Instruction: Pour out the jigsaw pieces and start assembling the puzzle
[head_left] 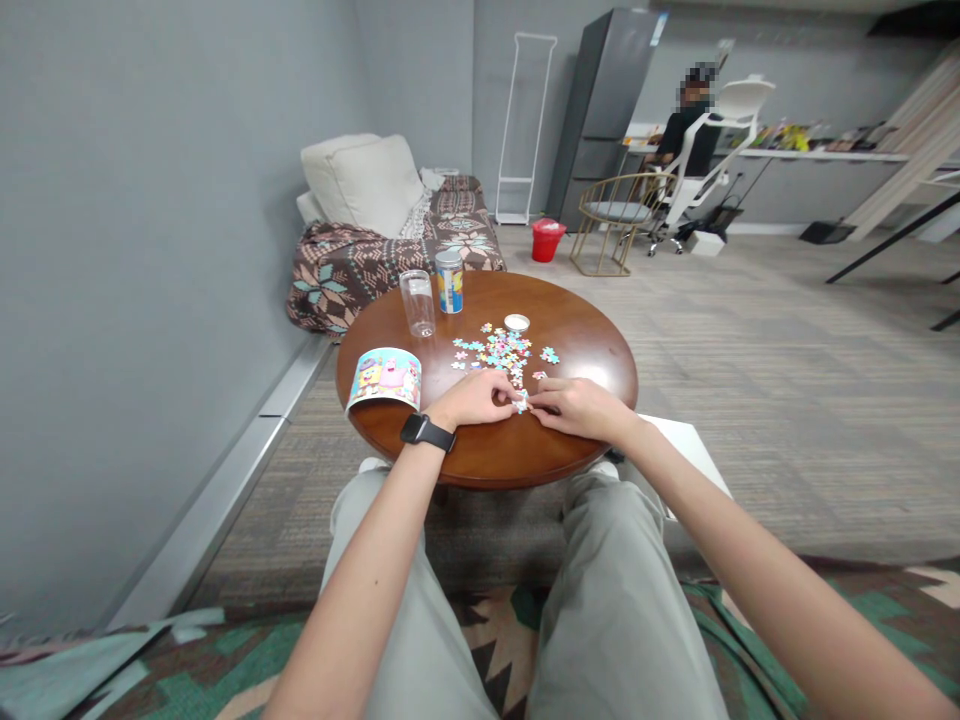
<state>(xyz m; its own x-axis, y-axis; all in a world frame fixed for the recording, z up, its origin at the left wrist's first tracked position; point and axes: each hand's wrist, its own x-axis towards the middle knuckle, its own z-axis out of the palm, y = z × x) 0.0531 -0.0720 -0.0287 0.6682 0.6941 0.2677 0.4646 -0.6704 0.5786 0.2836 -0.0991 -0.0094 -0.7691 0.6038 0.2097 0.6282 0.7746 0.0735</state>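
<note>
Both hands meet over a small cluster of jigsaw puzzle pieces [521,402] near the front of the round wooden table. My left hand [480,396], below a black watch, pinches the cluster from its left side. From the right, the fingertips of my right hand [574,405] close on the same pieces. Just beyond lies a loose heap of colourful puzzle pieces [504,348], with a few strays around it. A curled picture sheet [388,378] showing cartoon figures stands to the left of my left hand. How the held pieces fit together is too small to make out.
On the brown table [480,455] stand a clear jar [418,305] and a printed can [450,285]; a white round lid [517,323] lies behind the heap. A covered sofa [390,240], a red bin [548,241] and a seated person [686,130] are farther back.
</note>
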